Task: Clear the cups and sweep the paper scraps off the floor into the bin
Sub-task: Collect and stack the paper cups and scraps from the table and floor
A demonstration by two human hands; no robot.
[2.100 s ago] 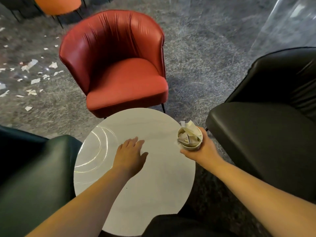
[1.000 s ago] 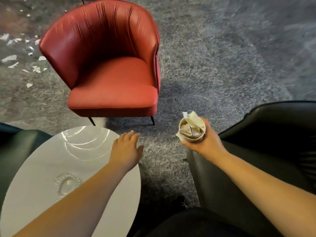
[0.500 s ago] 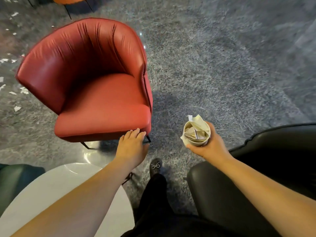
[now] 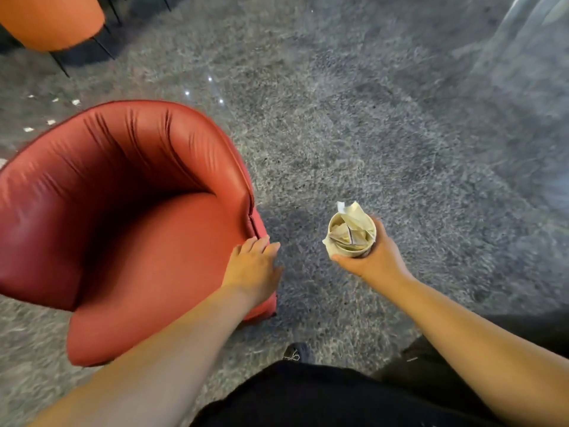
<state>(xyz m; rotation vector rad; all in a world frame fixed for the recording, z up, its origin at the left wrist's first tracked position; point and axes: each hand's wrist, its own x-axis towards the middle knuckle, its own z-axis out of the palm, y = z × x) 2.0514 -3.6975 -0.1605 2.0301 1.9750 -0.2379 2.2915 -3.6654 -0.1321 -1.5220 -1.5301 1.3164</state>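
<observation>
My right hand [image 4: 374, 261] grips a paper cup [image 4: 351, 235] from below and behind; the cup is stuffed with crumpled paper that sticks out over its rim. My left hand [image 4: 252, 269] is held flat with straight fingers over the right front edge of the red armchair [image 4: 123, 229]; whether it touches the chair I cannot tell. A few white paper scraps [image 4: 50, 121] lie on the grey floor beyond the armchair, at the far left. No bin is in view.
An orange chair [image 4: 49, 20] on thin black legs stands at the top left. Part of a dark armchair [image 4: 523, 328] shows at the lower right. My dark clothing and one shoe [image 4: 295, 354] are at the bottom. Grey speckled floor [image 4: 385, 134] spreads ahead and right.
I have walked away from the round white table, which has left the view. The red armchair has slid to the left and nearer. The cup stays in my right hand.
</observation>
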